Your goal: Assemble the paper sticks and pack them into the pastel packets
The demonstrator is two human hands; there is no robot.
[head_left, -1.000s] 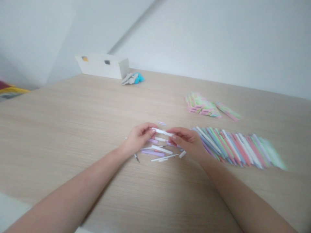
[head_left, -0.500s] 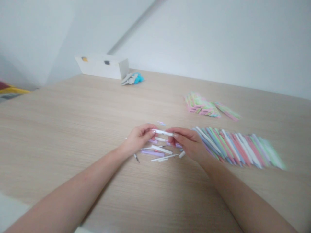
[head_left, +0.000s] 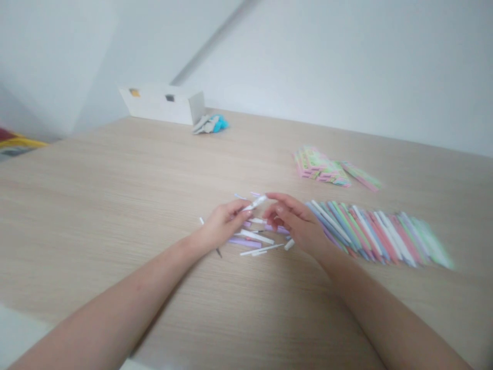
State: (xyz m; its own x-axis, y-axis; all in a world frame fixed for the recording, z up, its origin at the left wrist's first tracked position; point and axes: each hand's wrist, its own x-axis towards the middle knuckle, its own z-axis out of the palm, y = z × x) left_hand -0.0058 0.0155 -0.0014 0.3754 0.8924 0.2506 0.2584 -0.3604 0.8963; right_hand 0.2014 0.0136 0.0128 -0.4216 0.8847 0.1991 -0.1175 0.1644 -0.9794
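Between the thumb and fingers of my left hand (head_left: pixel 223 221) is a white pen (head_left: pixel 256 203), tilted with its far end up to the right. My right hand (head_left: pixel 296 218) has its fingers apart and holds nothing; its index fingertip is at the pen's upper end, and whether it touches I cannot tell. Under and around both hands lie loose pen parts: a purple barrel (head_left: pixel 245 242), a white barrel (head_left: pixel 257 237), a thin white refill (head_left: pixel 262 250) and a short white piece (head_left: pixel 289 244). My hands partly cover some of them.
A long row of pastel pens (head_left: pixel 379 234) lies right of my right hand. Behind it sit a stack of pink and green packets (head_left: pixel 319 167) and a single packet (head_left: pixel 361 176). Farther back are a white box (head_left: pixel 162 105) and grey and blue gloves (head_left: pixel 211 124), near the wall.
My right hand has let go of the white pen and its fingers have spread. The pen, still in my left hand, has swung from nearly level to tilted upward.
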